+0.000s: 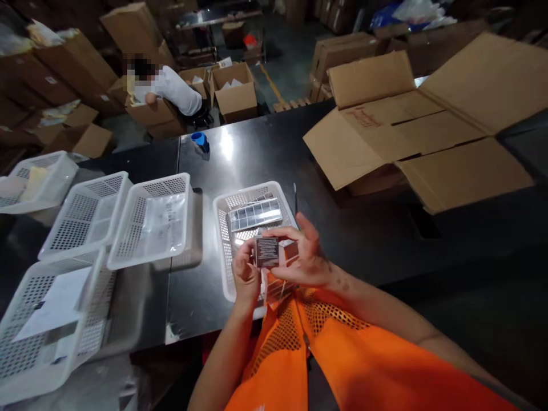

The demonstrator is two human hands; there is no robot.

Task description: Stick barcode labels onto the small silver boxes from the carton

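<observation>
Left hand [247, 274] and right hand [309, 254] share a grip on a small dark printed box [267, 252], above a white basket [219, 245] on the surface [240, 154]. Handling looks unfinished: box not set down, silver gridded packs [257, 214] loose in the basket at its 12 o'clock; open carton [428, 131] at 2 o'clock, finished count unclear.

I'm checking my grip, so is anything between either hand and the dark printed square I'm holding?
Nothing visible separates your left hand from the dark printed square. Beside it, a shiny pinkish piece shows between the square and the palm of your right hand; I can't tell whether they're joined.
</observation>
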